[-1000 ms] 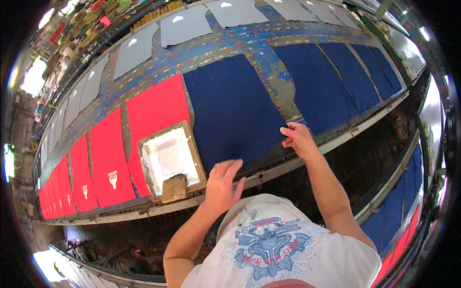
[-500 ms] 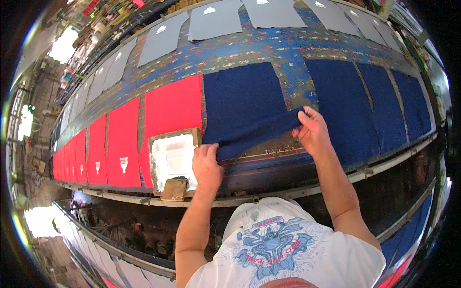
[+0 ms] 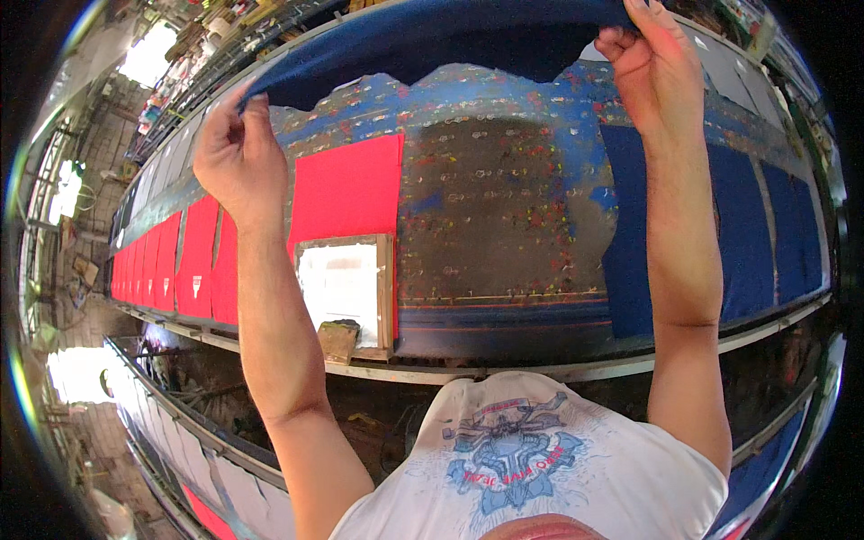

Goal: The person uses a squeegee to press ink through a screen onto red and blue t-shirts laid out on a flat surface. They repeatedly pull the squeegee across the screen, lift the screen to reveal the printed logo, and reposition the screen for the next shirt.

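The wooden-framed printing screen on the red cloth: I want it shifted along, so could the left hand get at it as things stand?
Probably not at once. The left hand is raised and pinching a corner of the dark blue cloth, as is the right hand. The wooden-framed screen lies uncovered below the left forearm; once freed, the way looks open.

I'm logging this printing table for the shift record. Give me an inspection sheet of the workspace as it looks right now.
Surface: long printing table, bare panel in front of the person speckled with paint spots.
Job's things: dark blue cloth lifted off the table, held up by its edge.
Clutter: wooden printing frame lying on a red cloth; small wooden block at the table edge.
Grippers: left hand and right hand each pinch the cloth's edge, arms raised.
Cables: nothing seen.
Surroundings: more red cloths to the left, blue cloths to the right, another table row beyond.
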### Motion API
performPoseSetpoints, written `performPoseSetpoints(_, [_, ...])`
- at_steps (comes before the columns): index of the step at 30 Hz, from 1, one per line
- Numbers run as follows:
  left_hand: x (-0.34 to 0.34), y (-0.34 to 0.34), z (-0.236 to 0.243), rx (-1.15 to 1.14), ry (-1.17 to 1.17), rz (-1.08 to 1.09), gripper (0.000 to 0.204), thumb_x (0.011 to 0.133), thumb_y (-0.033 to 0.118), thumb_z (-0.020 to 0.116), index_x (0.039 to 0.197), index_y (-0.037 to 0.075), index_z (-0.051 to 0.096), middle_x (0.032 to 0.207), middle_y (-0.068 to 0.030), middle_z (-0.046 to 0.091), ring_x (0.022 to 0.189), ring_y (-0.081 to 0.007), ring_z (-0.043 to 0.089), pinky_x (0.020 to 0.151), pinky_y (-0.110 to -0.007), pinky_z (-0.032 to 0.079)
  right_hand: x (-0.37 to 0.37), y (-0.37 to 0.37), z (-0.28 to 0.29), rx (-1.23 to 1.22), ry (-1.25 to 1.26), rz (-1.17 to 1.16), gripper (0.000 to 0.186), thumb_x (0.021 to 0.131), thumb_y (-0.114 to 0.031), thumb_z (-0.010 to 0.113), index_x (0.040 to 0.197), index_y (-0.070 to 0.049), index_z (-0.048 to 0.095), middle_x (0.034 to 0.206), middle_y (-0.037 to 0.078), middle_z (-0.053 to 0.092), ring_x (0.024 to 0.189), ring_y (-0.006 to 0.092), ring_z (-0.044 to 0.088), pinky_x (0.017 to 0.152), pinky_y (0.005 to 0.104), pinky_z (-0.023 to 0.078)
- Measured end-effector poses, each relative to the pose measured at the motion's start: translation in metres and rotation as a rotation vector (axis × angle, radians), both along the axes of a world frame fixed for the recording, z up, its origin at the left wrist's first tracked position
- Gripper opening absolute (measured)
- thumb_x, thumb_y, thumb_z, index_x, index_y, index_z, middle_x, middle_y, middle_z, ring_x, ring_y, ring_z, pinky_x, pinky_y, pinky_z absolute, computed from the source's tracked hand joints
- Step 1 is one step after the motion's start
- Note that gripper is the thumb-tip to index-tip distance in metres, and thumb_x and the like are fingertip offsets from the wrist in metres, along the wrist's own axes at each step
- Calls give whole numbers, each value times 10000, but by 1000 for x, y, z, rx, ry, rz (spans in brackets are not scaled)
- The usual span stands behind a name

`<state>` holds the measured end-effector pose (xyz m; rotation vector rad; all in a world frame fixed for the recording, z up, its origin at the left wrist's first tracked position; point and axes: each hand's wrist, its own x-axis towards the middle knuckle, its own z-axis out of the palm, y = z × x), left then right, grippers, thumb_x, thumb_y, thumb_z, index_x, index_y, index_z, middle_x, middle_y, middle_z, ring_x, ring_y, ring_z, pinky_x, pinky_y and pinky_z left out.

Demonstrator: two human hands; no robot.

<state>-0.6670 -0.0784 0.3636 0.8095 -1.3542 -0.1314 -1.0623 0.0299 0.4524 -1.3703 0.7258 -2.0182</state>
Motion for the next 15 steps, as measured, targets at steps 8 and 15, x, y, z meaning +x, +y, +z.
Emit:
performPoseSetpoints(8, [-18,43,-131,419,435,-597,385,1061,-7,569,1395,-113,728,1214,-222,807,957,-271,809,904,-450,705,-21,64,-117,402,-68,-110,143,1059,-119,801,1150,-166,701,1073,-33,724,969,154,742,771,416,652])
performPoseSetpoints(15, [7,133,-222,933,57,-449,192,1070,102,758,1133,-36,875,907,38,721,798,-83,601,721,-255,491,12,178,-240,878,81,-343,301,1030,-49,777,1330,-66,768,1021,-18,715,883,91,665,718,299,612])
